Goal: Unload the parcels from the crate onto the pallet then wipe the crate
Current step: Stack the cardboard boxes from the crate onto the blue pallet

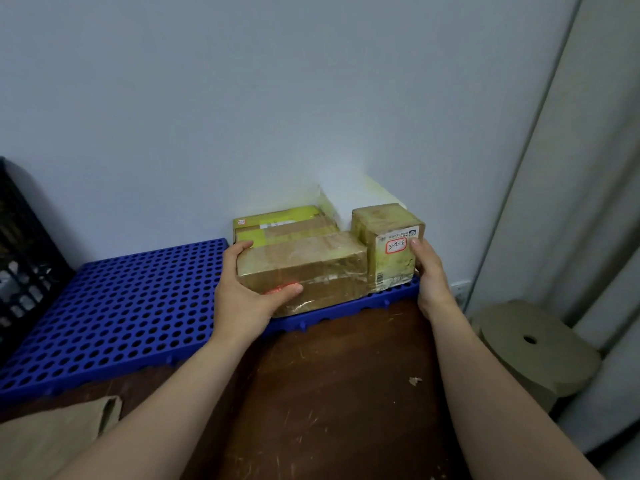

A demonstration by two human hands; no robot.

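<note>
At the right end of the blue perforated pallet, three taped cardboard parcels sit against the wall. The person's left hand grips the left end of the wide flat parcel, thumb across its front and fingers curled over the top. The right hand holds the right side of the small cube parcel, thumb on its front edge, other fingers hidden behind. The boxes look stiff and fairly light, but their glossy tape wrap may be slippery, so opposite ends or corners seem the safest holds. The black crate stands just off the pallet's left end.
</note>
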